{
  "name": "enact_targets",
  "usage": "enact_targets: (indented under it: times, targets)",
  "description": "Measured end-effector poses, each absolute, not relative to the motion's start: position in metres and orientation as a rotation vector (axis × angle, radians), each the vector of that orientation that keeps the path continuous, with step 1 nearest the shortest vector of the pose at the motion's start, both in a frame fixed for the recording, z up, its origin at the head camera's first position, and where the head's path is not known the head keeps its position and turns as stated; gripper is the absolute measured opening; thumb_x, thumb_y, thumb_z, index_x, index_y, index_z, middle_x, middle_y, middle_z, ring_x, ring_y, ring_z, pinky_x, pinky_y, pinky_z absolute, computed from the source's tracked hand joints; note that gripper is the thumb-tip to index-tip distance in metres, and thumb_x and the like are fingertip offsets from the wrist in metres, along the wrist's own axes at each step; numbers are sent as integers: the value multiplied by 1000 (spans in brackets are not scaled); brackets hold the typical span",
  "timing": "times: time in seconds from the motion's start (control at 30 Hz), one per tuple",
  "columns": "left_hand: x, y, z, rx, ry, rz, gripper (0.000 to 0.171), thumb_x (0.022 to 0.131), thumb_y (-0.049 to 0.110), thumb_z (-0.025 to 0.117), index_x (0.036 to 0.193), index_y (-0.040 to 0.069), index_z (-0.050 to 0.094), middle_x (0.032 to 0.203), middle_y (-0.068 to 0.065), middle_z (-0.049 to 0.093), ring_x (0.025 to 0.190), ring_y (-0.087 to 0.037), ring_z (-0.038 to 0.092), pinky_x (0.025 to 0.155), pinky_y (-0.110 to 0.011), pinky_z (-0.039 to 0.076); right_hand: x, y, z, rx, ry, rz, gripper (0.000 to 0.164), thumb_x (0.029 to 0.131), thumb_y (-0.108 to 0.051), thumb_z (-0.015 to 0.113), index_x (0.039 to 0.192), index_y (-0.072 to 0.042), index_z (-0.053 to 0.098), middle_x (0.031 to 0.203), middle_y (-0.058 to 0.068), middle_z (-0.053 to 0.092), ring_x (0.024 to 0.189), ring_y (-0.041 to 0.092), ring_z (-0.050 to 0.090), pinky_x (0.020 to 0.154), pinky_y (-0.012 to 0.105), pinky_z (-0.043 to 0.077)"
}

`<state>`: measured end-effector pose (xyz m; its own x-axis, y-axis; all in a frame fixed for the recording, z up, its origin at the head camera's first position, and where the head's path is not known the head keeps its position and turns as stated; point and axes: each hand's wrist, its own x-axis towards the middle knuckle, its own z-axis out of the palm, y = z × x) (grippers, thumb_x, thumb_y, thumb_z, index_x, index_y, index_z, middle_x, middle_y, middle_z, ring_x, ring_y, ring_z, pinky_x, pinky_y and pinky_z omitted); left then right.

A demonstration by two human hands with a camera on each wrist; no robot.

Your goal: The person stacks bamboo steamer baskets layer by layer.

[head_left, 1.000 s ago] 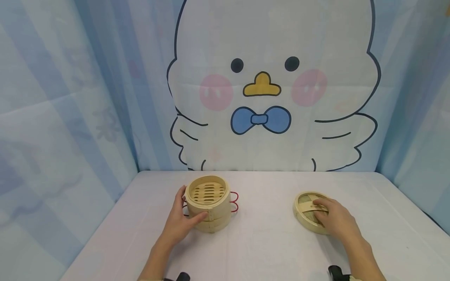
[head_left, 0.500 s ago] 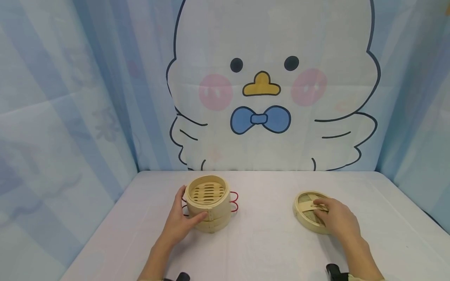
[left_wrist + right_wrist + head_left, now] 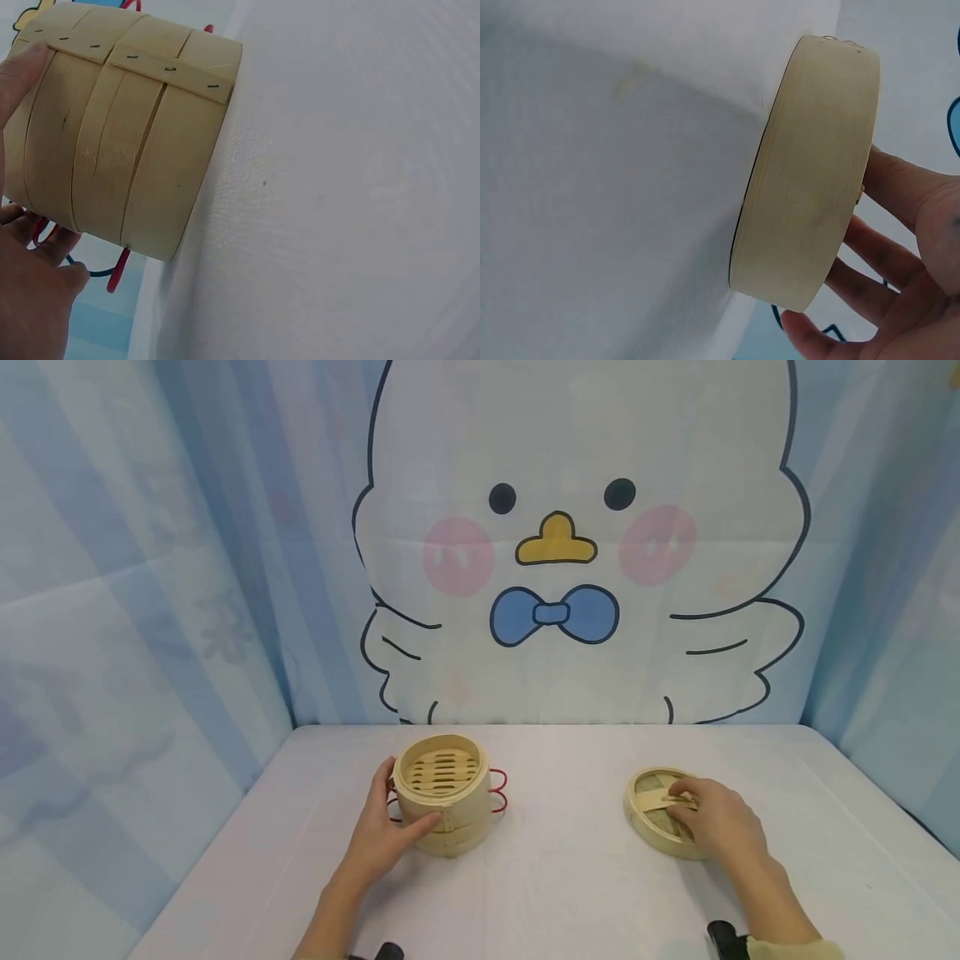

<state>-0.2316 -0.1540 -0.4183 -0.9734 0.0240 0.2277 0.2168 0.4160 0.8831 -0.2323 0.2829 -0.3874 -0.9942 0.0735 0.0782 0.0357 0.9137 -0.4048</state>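
A two-tier bamboo steamer (image 3: 468, 822) stands upright on the left part of the table, its slatted tray showing from above. Red loops (image 3: 500, 802) stick out from its right side. My left hand (image 3: 378, 839) grips the steamer from the left, thumb across the front and fingers round the back. Stapled wooden bands on the steamer wall (image 3: 127, 150) fill much of the left wrist view. To the right, a round bamboo steamer lid (image 3: 652, 831) lies on the table. My right hand (image 3: 723, 822) pinches the strap across its top; the fingertips are partly hidden behind the rim in the right wrist view.
A white cloth covers the table (image 3: 555, 877). Behind it hangs a curtain (image 3: 555, 668) printed with a white cartoon bird, and pale blue curtains (image 3: 135, 652) close off the sides. A gap of bare cloth separates steamer and lid.
The right wrist and forearm have shifted slightly, while its fingers stay at the lid's strap. Steamer, lid and left hand keep their places.
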Motion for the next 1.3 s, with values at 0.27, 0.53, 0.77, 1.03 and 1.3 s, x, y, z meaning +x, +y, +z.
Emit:
enact_targets:
  times: [0.27, 0.53, 0.77, 1.03, 1.3]
  targets:
    - [-231, -154, -418, -209, -2488, -1600, 111, 82, 36, 85, 160, 4, 13, 161, -19, 27, 145, -42, 29, 111, -64, 29, -236, 289, -385, 15, -3010, 614, 31, 92, -26, 75, 113, -3, 68, 121, 33, 61, 109, 54, 56, 86, 63, 47]
    - [-232, -154, -418, -222, -2475, -1603, 111, 82, 35, 86, 160, 4, 14, 159, -19, 30, 144, -40, 30, 111, -64, 29, -237, 294, -388, 68, -2967, 630, 26, 91, -25, 76, 109, -6, 70, 124, 32, 60, 112, 55, 54, 89, 65, 45]
    - [-233, -155, -419, -226, -2466, -1603, 111, 81, 33, 87, 160, 4, 14, 159, -19, 30, 144, -39, 30, 113, -62, 28, -236, 297, -392, 101, -2923, 626, 22, 91, -25, 76, 105, -8, 72, 122, 30, 62, 111, 53, 56, 87, 65, 46]
    - [-233, -154, -419, -234, -2458, -1607, 111, 81, 33, 87, 160, 4, 14, 158, -19, 31, 144, -39, 30, 112, -63, 29, -235, 298, -392, 97, -2885, 630, 25, 92, -27, 76, 107, -7, 72, 124, 31, 61, 113, 55, 55, 89, 67, 45]
    - [-232, -154, -418, -226, -2457, -1608, 111, 81, 33, 87, 160, 5, 14, 159, -19, 31, 144, -40, 30, 111, -64, 29, -233, 290, -384, 129, -2776, 674, 26, 92, -25, 76, 109, -5, 71, 126, 30, 61, 117, 55, 52, 93, 68, 42]
